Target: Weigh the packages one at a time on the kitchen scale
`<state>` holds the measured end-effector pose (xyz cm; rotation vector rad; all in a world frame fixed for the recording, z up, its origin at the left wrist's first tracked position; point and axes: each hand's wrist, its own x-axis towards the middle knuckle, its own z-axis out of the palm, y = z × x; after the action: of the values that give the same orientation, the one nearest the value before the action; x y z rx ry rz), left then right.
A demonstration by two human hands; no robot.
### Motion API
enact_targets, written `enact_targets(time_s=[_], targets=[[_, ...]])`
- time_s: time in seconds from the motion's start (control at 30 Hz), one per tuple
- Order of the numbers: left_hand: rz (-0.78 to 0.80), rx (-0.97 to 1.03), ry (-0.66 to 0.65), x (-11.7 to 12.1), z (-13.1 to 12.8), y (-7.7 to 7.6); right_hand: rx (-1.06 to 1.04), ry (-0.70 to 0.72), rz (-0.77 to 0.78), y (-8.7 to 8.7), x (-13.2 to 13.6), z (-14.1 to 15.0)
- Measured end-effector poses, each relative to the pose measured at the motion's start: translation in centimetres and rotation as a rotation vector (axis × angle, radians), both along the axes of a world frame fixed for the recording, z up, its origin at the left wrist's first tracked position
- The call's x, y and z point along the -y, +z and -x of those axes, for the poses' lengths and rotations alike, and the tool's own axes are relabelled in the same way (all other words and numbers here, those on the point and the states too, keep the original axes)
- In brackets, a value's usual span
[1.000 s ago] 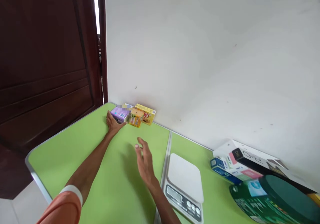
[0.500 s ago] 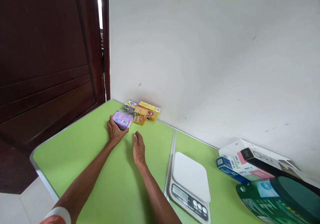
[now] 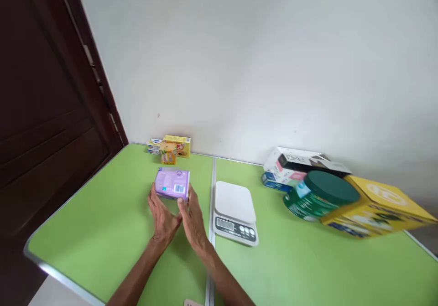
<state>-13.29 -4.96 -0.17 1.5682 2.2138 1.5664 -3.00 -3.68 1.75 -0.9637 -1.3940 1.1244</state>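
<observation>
We see left hand [image 3: 162, 219] and right hand [image 3: 193, 217] both grasping purple pack [image 3: 172, 183], left of scale [image 3: 234, 203]; green tub [image 3: 320, 194], yellow box [image 3: 379, 205] right of scale.

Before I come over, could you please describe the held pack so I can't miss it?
On the green table, look left of the white scale. There the left hand and right hand hold the pack. It is purple with a barcode, unlike the yellow box beyond.

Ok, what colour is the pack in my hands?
The pack is light purple; it shows best in the head view.
</observation>
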Motion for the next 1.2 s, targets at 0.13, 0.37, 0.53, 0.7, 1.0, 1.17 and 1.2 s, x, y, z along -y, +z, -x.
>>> enact_targets(time_s=[0.13, 0.37, 0.53, 0.7, 1.0, 1.17, 1.2], targets=[[-0.036, -0.014, -0.267, -0.1, -6.1, 1.4, 0.072, -0.2, -0.062, 2.2, -0.4, -7.5], [0.01, 0.027, -0.54, -0.5, -12.7, 0.4, 0.178, -0.389, -0.027, 1.1, -0.1, -15.5], [0.05, -0.046, -0.614, -0.6, -12.2, -0.1, 0.168, -0.384, 0.002, -0.2, -0.7, -17.0], [0.071, 0.144, -0.59, -2.4, -9.1, 0.4, 0.095, -0.522, 0.118, -2.0, -2.5, -20.6], [0.101, 0.687, -0.404, -7.1, -7.5, -2.6, 0.156, -0.624, 0.129, -4.5, -3.8, -23.1], [0.085, 0.713, -0.4, -6.9, -7.3, -2.9, 0.177, -0.63, 0.115, -4.4, -3.6, -22.9], [0.077, 0.717, -0.397, -6.9, -7.2, -2.9, 0.182, -0.631, 0.117, -4.4, -3.6, -22.9]])
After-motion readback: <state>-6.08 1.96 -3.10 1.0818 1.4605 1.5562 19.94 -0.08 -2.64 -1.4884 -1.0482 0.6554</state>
